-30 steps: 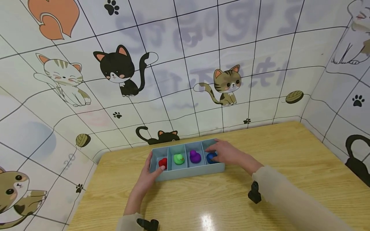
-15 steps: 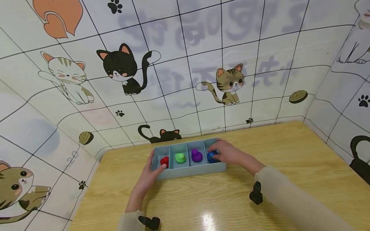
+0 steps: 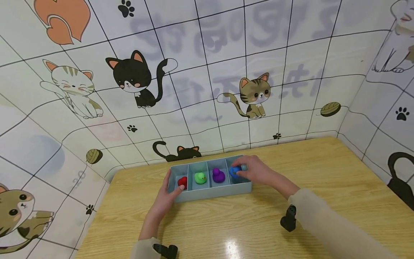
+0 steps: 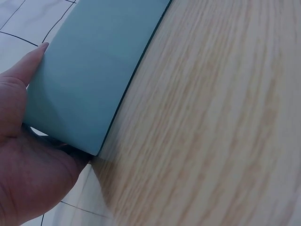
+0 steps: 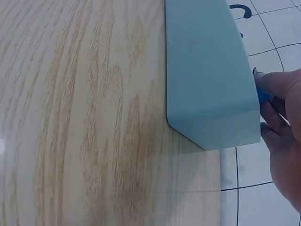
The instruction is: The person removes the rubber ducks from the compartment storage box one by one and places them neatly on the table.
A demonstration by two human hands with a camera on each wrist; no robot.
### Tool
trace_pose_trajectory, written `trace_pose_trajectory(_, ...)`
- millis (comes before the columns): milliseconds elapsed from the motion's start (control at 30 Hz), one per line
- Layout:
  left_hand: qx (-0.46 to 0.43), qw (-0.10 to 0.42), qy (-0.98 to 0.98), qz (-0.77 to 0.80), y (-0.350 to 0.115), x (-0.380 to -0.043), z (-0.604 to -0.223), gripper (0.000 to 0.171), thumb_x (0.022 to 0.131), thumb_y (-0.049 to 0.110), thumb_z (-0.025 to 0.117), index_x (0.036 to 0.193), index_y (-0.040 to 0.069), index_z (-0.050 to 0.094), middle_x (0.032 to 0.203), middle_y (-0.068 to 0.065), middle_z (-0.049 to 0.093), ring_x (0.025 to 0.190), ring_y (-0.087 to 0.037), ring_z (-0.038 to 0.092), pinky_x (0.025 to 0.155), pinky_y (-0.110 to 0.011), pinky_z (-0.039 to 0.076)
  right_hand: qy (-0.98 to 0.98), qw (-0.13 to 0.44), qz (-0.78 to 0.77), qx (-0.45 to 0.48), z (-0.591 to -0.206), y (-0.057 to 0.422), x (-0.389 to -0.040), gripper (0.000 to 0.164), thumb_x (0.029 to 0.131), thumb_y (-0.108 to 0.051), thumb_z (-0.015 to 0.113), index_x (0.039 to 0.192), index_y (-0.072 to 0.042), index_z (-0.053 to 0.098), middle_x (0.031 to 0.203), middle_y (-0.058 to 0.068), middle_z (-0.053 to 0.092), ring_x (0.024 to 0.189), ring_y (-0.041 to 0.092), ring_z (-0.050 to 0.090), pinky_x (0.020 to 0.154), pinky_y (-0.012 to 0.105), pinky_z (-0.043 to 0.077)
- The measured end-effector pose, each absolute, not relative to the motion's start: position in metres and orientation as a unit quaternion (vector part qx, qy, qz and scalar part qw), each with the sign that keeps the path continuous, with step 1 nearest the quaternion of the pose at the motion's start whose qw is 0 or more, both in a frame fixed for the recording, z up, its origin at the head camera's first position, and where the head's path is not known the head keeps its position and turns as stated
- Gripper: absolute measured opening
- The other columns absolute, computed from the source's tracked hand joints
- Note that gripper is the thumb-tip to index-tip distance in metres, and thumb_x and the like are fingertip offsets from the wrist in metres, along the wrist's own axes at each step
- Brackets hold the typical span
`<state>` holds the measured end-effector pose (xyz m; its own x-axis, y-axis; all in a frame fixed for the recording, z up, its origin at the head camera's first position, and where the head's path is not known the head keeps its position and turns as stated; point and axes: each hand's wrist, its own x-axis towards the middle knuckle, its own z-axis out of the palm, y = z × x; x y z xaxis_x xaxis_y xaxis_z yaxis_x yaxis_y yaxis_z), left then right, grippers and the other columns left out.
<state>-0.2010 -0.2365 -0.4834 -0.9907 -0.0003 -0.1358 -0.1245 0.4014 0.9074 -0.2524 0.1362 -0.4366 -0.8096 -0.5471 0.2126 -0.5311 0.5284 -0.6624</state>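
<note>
A pale blue box (image 3: 211, 193) with a row of compartments stands on the wooden table. My left hand (image 3: 164, 197) grips its left end, thumb over the front rim and fingers along the outer side. At the right end, my right hand (image 3: 257, 171) pinches a blue rubber duck (image 3: 234, 171) over the rightmost compartment; fingers partly cover the duck. A red duck-like toy (image 3: 182, 182) sits in the leftmost compartment, partly hidden by the left thumb. The middle two hold a green duck (image 3: 200, 178) and a purple duck (image 3: 218, 175). The right wrist view shows a bit of blue between the fingers.
The wooden table (image 3: 207, 223) reaches back to a wall (image 3: 200, 82) printed with cartoon cats and grid lines. The box stands close to that wall. Black camera mounts (image 3: 289, 218) sit at both sleeve cuffs.
My right hand has closed its fingers on the blue duck and raised it a little from low in its compartment. The left hand keeps its grip on the box.
</note>
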Motion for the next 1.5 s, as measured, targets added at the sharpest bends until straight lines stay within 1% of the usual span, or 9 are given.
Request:
trace_pose_trajectory(67, -0.037, 0.058, 0.836, 0.544, -0.237, -0.201, -0.484, 0.096, 0.095, 0.044, 0.072, 0.166, 0.028, 0.010, 0.171, -0.017, 0.007, 0.155, -0.044, 0.003, 0.119, -0.067, 0.011, 0.871, 0.010, -0.384, -0.307, -0.435, 0.139, -0.251, 0.026, 0.094, -0.002, 0.071, 0.120, -0.001, 0.073, 0.125, 0.016, 0.069, 0.117, 0.037, 0.062, 0.096, 0.053, 0.052)
trace_pose_trajectory(200, -0.034, 0.055, 0.837, 0.544, -0.237, -0.201, -0.484, 0.096, 0.096, 0.042, 0.072, 0.167, 0.026, 0.010, 0.171, -0.017, 0.007, 0.155, -0.044, 0.003, 0.119, -0.067, 0.010, 0.862, 0.007, -0.403, -0.308, -0.432, 0.146, -0.250, 0.028, 0.095, 0.002, 0.069, 0.123, 0.000, 0.071, 0.124, 0.015, 0.069, 0.106, 0.030, 0.066, 0.088, 0.046, 0.056)
trace_pose_trajectory(300, -0.033, 0.056, 0.836, 0.545, -0.236, -0.201, -0.483, 0.096, 0.096, 0.041, 0.072, 0.167, 0.026, 0.009, 0.170, -0.018, 0.007, 0.154, -0.045, 0.003, 0.119, -0.067, 0.010, 0.854, -0.011, -0.408, -0.323, -0.430, 0.151, -0.249, 0.029, 0.094, 0.006, 0.069, 0.122, 0.002, 0.071, 0.122, 0.016, 0.069, 0.099, 0.027, 0.068, 0.085, 0.047, 0.058)
trace_pose_trajectory(433, -0.035, 0.059, 0.835, 0.545, -0.236, -0.200, -0.483, 0.096, 0.096, 0.042, 0.072, 0.167, 0.027, 0.009, 0.170, -0.018, 0.007, 0.154, -0.045, 0.003, 0.118, -0.067, 0.012, 0.850, -0.038, -0.410, -0.328, -0.426, 0.158, -0.245, 0.030, 0.091, 0.009, 0.069, 0.121, 0.003, 0.071, 0.123, 0.018, 0.069, 0.101, 0.029, 0.069, 0.089, 0.055, 0.056)
trace_pose_trajectory(633, -0.040, 0.063, 0.834, 0.547, -0.238, -0.202, -0.484, 0.097, 0.095, 0.043, 0.072, 0.167, 0.028, 0.008, 0.171, -0.017, 0.007, 0.154, -0.044, 0.002, 0.118, -0.067, 0.013, 0.858, -0.059, -0.411, -0.304, -0.422, 0.169, -0.240, 0.033, 0.091, 0.011, 0.068, 0.123, 0.006, 0.070, 0.126, 0.022, 0.067, 0.104, 0.035, 0.069, 0.090, 0.056, 0.055)
trace_pose_trajectory(867, -0.039, 0.064, 0.835, 0.545, -0.239, -0.202, -0.484, 0.097, 0.095, 0.043, 0.072, 0.167, 0.028, 0.008, 0.171, -0.016, 0.006, 0.155, -0.044, 0.002, 0.118, -0.067, 0.013, 0.868, -0.067, -0.389, -0.300, -0.429, 0.184, -0.239, 0.034, 0.089, 0.015, 0.067, 0.122, 0.008, 0.069, 0.121, 0.021, 0.068, 0.105, 0.036, 0.067, 0.088, 0.054, 0.056)
trace_pose_trajectory(1000, -0.033, 0.059, 0.834, 0.548, -0.238, -0.202, -0.485, 0.097, 0.095, 0.041, 0.073, 0.167, 0.026, 0.009, 0.171, -0.017, 0.006, 0.154, -0.045, 0.002, 0.118, -0.068, 0.011, 0.873, -0.077, -0.364, -0.316, -0.436, 0.193, -0.238, 0.034, 0.087, 0.017, 0.069, 0.120, 0.009, 0.070, 0.119, 0.021, 0.069, 0.108, 0.041, 0.065, 0.088, 0.056, 0.055)
trace_pose_trajectory(1167, -0.028, 0.055, 0.831, 0.553, -0.237, -0.203, -0.486, 0.097, 0.095, 0.041, 0.073, 0.167, 0.026, 0.009, 0.171, -0.017, 0.007, 0.154, -0.044, 0.002, 0.119, -0.068, 0.009, 0.887, -0.069, -0.318, -0.328, -0.445, 0.202, -0.238, 0.033, 0.086, 0.017, 0.069, 0.118, 0.008, 0.072, 0.119, 0.021, 0.069, 0.113, 0.046, 0.062, 0.090, 0.057, 0.054)
trace_pose_trajectory(1500, -0.034, 0.060, 0.828, 0.557, -0.238, -0.203, -0.485, 0.096, 0.095, 0.043, 0.072, 0.167, 0.029, 0.008, 0.171, -0.016, 0.005, 0.155, -0.044, 0.001, 0.118, -0.068, 0.010, 0.900, -0.053, -0.280, -0.329, -0.462, 0.205, -0.243, 0.030, 0.086, 0.018, 0.066, 0.112, 0.005, 0.073, 0.119, 0.022, 0.068, 0.112, 0.047, 0.062, 0.092, 0.060, 0.051)
